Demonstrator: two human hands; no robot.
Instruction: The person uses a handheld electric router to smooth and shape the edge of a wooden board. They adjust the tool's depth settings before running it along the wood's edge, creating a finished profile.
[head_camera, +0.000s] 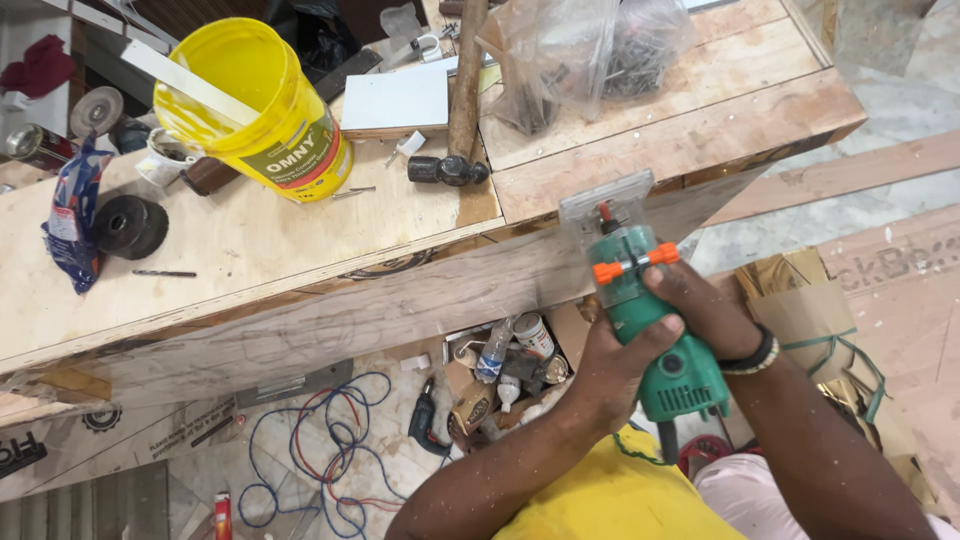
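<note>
Both hands are gripping a green trimmer router: left hand wrapping the body from the near side, right hand clasping from the right, thumb near the orange knobs. Its clear plastic base is pressing against the edge of the plywood workbench. Judging by the pale, rough edge face to the left, most of the edge is looking untrimmed. On top: yellow plastic bucket, wooden-handled hammer, black grinding disc. Tangled cable is lying on the floor
</note>
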